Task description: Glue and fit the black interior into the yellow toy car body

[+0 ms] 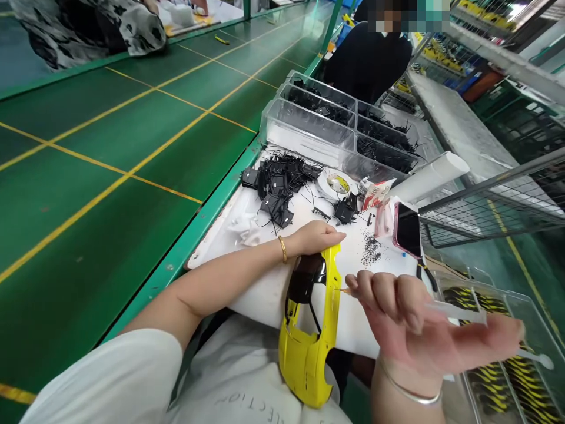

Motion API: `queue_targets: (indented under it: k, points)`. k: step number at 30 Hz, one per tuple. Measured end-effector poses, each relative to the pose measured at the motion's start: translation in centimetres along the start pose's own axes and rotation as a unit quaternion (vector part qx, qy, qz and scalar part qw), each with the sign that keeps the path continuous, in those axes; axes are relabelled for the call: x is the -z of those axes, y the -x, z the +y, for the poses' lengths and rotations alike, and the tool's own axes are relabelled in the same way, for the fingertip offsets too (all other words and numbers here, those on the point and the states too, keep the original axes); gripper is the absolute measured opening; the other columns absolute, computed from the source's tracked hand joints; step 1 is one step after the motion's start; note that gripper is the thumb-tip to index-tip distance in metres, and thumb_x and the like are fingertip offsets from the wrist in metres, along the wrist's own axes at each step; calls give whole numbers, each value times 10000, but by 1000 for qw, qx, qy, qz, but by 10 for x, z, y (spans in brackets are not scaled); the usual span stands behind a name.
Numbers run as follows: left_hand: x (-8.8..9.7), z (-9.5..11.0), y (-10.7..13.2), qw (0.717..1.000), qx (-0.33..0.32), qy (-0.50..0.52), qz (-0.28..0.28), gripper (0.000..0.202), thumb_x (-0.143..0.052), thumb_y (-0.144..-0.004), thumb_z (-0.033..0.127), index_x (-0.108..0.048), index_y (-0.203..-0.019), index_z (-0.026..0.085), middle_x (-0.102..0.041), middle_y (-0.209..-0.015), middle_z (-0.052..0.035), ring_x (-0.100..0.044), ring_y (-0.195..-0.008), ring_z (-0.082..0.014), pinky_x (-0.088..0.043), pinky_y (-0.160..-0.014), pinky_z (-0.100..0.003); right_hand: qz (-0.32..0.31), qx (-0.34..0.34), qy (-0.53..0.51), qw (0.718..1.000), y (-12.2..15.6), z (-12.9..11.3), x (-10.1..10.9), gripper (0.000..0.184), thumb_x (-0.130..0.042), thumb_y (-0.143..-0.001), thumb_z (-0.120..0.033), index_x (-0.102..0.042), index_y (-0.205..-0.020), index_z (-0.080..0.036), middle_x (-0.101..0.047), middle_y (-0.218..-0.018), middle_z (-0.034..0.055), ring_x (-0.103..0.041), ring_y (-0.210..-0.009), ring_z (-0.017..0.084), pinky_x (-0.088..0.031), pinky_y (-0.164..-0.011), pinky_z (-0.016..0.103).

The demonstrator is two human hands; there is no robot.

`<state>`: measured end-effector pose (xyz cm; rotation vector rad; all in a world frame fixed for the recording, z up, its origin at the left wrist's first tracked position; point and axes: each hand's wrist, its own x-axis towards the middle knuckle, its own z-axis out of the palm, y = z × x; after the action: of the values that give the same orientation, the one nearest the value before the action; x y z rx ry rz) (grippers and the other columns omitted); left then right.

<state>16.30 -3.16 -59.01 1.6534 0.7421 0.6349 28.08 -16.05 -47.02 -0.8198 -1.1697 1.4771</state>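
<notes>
Head camera looking down, and the action's right at the yellow model car shell (309,353), lying lengthwise on the white-topped desk (260,294) with its lower end hanging past the edge. A black window piece (304,280) sits in its opening. The left hand (311,238) is on top of the far end of the shell, grip closed, fingers pressed together and curled over the yellow edge, gold bangle (282,249) on the wrist. Over on the right, the right hand (424,330) pinches a clear plastic syringe (459,312) in a curled grip, its thin orange tip (343,291) right beside the shell's yellow rim, though I can't tell if it's touching.

Around them on the desk, a heap of black wired parts (278,182), scattered black grains (371,247), and a pair of black-handled pliers (426,274) next to a pink-cased phone (408,229). Beyond that, a clear divided tray of black parts (318,118). Low on the right, another clear tray of yellow-and-black pieces (498,353) sits beneath the right hand. Off to the left runs a green conveyor belt (110,159), and a co-worker in black (371,59) stands across the desk.
</notes>
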Motion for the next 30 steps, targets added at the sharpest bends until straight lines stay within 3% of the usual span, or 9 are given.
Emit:
queue_targets:
  k: [8,19,25,28,30]
  points:
    - [2,3,2,1000,0,-14,-12,540,-380,-862,634,-298,-574,184,-260,-562,23,-259,-534,-94,-178,-508,-279,58,-16,-62,996,5,9,7,514,-539,-737,-747,-535,-732,-232,-301,-549,-33,-335,-551,160,-299,-597,336]
    - [2,1,1,1000,1,-4,-22,551,-389,-859,648,-314,-572,183,-283,-560,20,-263,-528,-93,-181,-498,-276,47,-22,-26,998,-1,7,5,529,-509,-747,-748,-475,-691,-223,-253,-531,-37,-325,-534,157,-311,-550,325]
    - [3,2,2,1000,-5,-2,-25,555,-377,-857,648,-326,-565,179,-308,-560,15,-279,-532,-94,-182,-503,-274,41,-28,-35,998,-3,6,7,516,-515,-757,-734,-520,-707,-221,-266,-530,-36,-314,-535,149,-321,-559,314]
    - [3,2,2,1000,-8,-1,-29,537,-383,-852,633,-328,-568,180,-309,-566,15,-282,-540,-97,-192,-509,-274,35,-8,0,999,3,11,-1,508,-490,-796,-725,-546,-746,-222,-316,-566,-26,-350,-564,158,-339,-595,327]
    - [4,3,1,999,-8,-4,-33,526,-389,-839,627,-323,-566,183,-302,-570,16,-279,-547,-98,-199,-515,-273,41,25,75,996,12,17,-9,527,-494,-826,-741,-556,-768,-221,-357,-607,-18,-372,-590,164,-352,-636,344]
